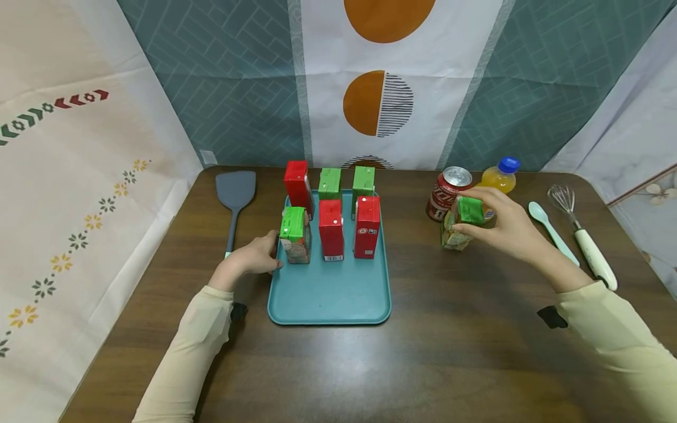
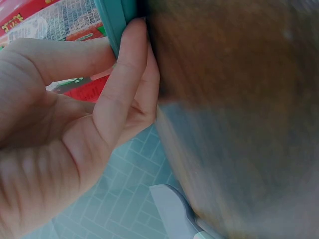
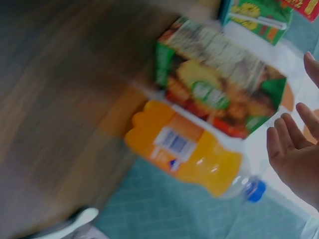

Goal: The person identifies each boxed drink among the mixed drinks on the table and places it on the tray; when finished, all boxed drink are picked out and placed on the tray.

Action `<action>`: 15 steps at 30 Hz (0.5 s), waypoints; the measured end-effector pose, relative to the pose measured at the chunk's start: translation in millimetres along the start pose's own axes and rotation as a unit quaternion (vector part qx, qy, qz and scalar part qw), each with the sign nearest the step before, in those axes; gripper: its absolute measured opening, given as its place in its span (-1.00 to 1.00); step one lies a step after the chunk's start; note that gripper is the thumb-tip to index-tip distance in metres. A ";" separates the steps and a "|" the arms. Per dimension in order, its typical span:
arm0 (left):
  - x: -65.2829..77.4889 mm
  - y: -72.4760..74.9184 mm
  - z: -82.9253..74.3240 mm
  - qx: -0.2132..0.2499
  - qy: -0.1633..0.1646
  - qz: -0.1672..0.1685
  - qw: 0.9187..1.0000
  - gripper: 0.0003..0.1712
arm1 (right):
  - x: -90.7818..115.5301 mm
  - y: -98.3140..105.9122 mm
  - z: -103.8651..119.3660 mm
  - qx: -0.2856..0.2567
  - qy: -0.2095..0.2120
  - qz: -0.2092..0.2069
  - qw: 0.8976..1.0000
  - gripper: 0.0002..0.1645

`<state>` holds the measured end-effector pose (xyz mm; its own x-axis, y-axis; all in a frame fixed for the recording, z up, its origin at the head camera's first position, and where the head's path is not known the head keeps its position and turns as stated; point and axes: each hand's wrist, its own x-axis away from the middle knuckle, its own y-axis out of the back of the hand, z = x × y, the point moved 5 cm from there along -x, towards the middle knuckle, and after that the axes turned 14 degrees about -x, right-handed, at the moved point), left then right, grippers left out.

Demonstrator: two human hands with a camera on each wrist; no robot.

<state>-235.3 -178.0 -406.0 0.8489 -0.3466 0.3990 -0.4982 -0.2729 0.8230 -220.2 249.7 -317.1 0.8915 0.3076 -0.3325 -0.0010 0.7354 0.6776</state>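
Observation:
My left hand [image 1: 255, 254] pinches the left rim of a teal tray [image 1: 330, 302]; in the left wrist view the thumb and fingers [image 2: 130, 55] close on the tray edge. Standing on it are three red drink cartons [image 1: 331, 232] and three green-topped cartons [image 1: 295, 235]. Off to the right, my right hand [image 1: 499, 226] hovers at a green-topped juice carton [image 1: 459, 236], thumb and fingers spread on either side of its top. In the right wrist view a gap shows between the fingers [image 3: 288, 137] and that juice carton [image 3: 219, 84], which stands on the table.
A dark red soda can [image 1: 443, 197] and a blue-capped orange drink bottle [image 1: 499, 176] stand close behind the right hand's carton. Farther right lie a mint spoon [image 1: 552, 232] and a whisk [image 1: 587, 247]. A grey spatula [image 1: 235, 194] lies left of the tray.

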 end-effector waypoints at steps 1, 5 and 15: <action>0.2 -0.4 0.1 0.001 0.001 0.000 1.000 -0.20 | 1.3 1.4 -3.9 0.005 -0.004 0.002 1.000 -0.23; 0.3 -1.5 0.3 0.003 0.002 0.001 1.000 -0.21 | 5.2 4.5 -18.4 0.011 -0.023 0.012 1.000 -0.16; -1.4 -0.1 1.3 -0.010 0.003 -0.002 1.000 -0.18 | 5.5 4.2 -39.3 0.007 -0.059 0.012 0.998 -0.07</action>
<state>-236.7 -178.6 -407.2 0.8517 -0.3397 0.3991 -0.4921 -0.2561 0.8320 -233.0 278.1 -341.9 0.9387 0.2508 -0.2367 -0.0176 0.7204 0.6934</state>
